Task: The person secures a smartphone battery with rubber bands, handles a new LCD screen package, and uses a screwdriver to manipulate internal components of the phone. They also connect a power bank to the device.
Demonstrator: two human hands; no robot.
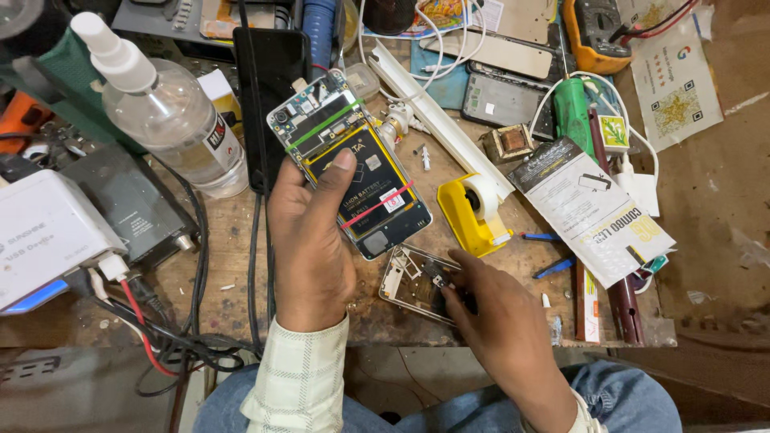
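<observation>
Nearest the camera, right hand (pixel 501 317) pinches a small dark part over the removed phone frame (pixel 411 281) at the workbench (pixel 228 240) near edge. Left hand (pixel 309 236) is clamped around an opened smartphone (pixel 353 164), thumb on its battery (pixel 365 188), held above the bench centre. Risk: thumb pressure could dent the exposed battery; the pinched part could drop among cables (pixel 172 337). Yellow tape dispenser (pixel 473 212) stands just beside.
</observation>
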